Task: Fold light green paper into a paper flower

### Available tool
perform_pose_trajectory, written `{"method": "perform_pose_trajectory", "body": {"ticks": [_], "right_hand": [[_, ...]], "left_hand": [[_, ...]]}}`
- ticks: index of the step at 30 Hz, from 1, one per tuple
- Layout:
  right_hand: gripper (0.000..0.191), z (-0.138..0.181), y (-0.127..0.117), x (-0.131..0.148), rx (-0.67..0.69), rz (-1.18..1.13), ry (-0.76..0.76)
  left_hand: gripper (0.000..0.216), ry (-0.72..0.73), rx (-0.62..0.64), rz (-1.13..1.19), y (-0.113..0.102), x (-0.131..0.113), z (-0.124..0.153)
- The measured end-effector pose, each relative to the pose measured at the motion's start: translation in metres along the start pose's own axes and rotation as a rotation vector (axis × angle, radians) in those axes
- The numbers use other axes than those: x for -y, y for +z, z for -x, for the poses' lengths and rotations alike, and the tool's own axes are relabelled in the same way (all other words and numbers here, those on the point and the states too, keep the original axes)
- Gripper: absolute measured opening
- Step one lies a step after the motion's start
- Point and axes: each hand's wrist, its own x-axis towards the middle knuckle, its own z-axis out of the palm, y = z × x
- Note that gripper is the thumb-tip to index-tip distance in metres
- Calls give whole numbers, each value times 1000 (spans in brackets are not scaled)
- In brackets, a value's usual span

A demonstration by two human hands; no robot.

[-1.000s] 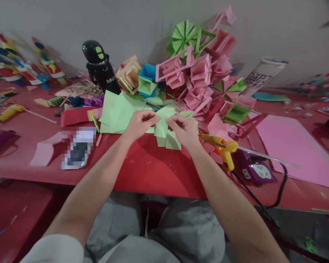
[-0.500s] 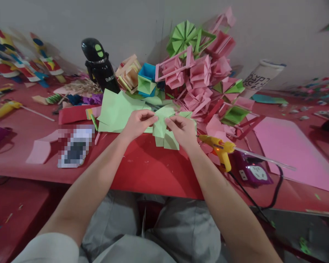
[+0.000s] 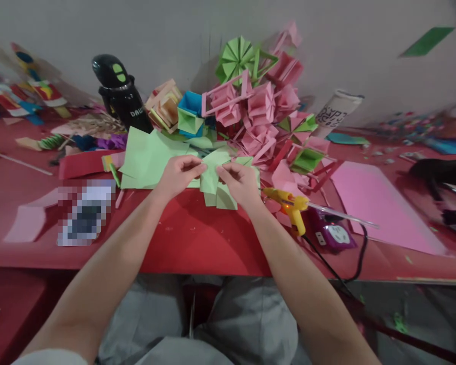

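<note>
Between my two hands is a light green folded paper (image 3: 210, 178), its folds overlapping at the lower end. My left hand (image 3: 180, 175) pinches its left edge with thumb and forefinger. On the opposite edge, the thumb and fingers of my right hand (image 3: 239, 183) are closed on the same paper. Larger light green sheets (image 3: 148, 157) lie behind and to the left of my left hand. Just right of my right hand rests a yellow glue gun (image 3: 291, 204) with a lit orange light and a clear glue stick out its back.
Pink and green folded paper pieces (image 3: 260, 104) are heaped at the back. A black bottle (image 3: 123, 96) stands left of them. Right lie a purple power socket (image 3: 332, 234) with a cable and a pink sheet (image 3: 380, 208). A blurred-out phone (image 3: 87, 213) lies left on the red table (image 3: 201, 248).
The view has turned slightly to the right, so everything sits further left. Both hands keep their pinch on the green paper, with hardly any movement relative to the table.
</note>
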Motion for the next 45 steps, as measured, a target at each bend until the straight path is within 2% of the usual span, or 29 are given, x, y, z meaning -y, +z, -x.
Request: {"method": "perform_pose_trajectory", "body": {"ticks": [12,18,23,27,29,33,37,39,42,45], "right_hand": [[34,-1,1,0,-18,-12,-19],[34,-3,0,-5,51,-105,46],[30,-3,-1,-6,76,-29,39],[33,-4,-3,-9,-8,-35,21],[35,-5,-3,-10,-14,-48,35],[41,-4,-2,-10,119,-40,94],[41,-1,0,-5,216,-38,145],[38,0,0,-1,212,-12,142],[34,1,0,3,183,20,123],[31,1,-1,4,163,14,117]], "left_hand": [[30,-36,-21,58,2,-4,1],[28,-19,-71,77,1,-2,-1],[29,-54,-98,100,1,4,-2],[47,-146,-11,122,5,6,-1],[45,-190,13,142,8,6,-1],[35,-192,-53,124,12,5,0],[46,-186,-88,58,12,1,3],[50,-191,-61,65,13,-1,4],[44,-207,22,117,13,-3,4],[43,-161,51,116,12,-1,4]]}}
